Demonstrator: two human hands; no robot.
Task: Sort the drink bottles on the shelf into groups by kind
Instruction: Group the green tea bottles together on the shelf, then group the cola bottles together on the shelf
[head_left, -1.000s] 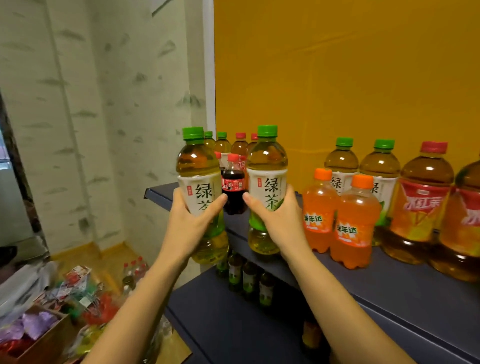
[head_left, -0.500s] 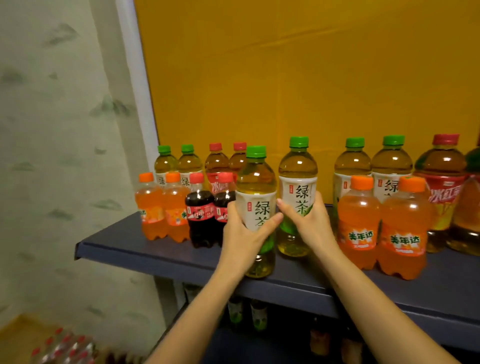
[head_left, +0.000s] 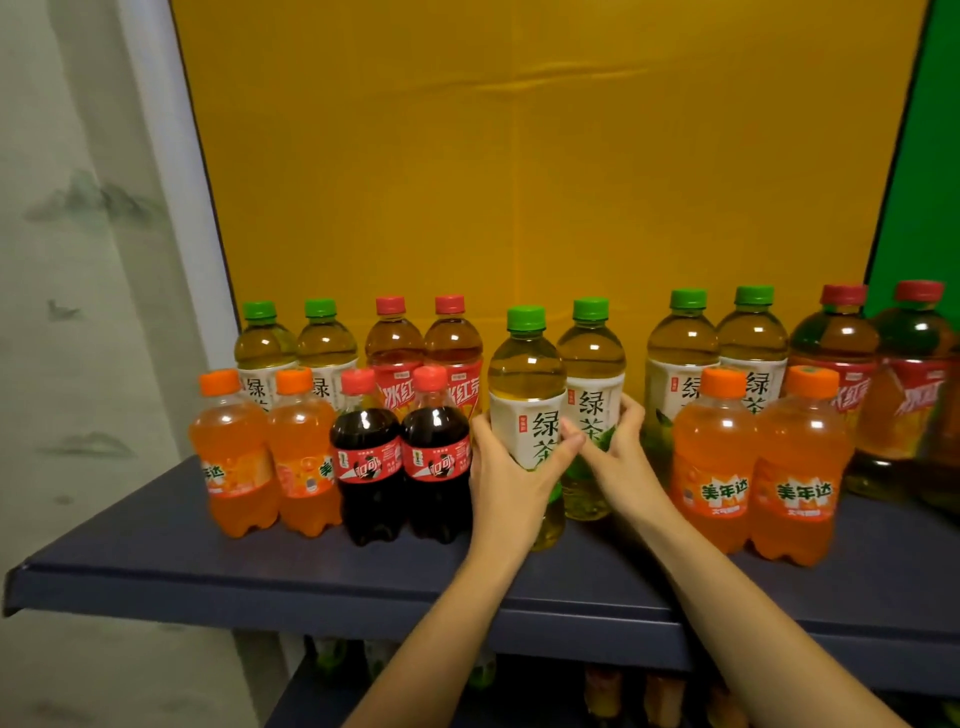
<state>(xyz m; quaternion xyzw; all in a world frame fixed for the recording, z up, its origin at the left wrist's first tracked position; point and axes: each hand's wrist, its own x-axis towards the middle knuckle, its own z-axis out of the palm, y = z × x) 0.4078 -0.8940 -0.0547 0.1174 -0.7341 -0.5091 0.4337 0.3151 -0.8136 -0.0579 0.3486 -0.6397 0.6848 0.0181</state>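
Head view: a dark blue shelf (head_left: 208, 577) in front of a yellow backdrop (head_left: 519, 156) carries sixteen bottles.

Six are green-capped green tea bottles (head_left: 265, 348):
- Two stand at the far left.
- Two stand far and right of centre (head_left: 680, 364).
- Two are in the middle, one in each hand.

The left hand (head_left: 511, 483) has its thumb and fingers curled round the label of the left-hand bottle (head_left: 527, 374), which is the nearer of the middle pair. The right hand (head_left: 618, 457) is curled round the label of the right-hand bottle (head_left: 592, 358), just beside the first and slightly farther back. Both bases sit down at shelf level, but I cannot tell whether either is lifted.

Four red-capped iced red tea bottles (head_left: 392, 353) are in the far row, two left of centre and two at the far right (head_left: 836, 364). Four orange soda bottles (head_left: 234, 457) are in the near row, two at the left end and two on the right (head_left: 714, 467). Two cola bottles (head_left: 366, 457) stand in the near row between the left orange pair and the left hand.

A green panel (head_left: 924, 156) borders the backdrop on the right.
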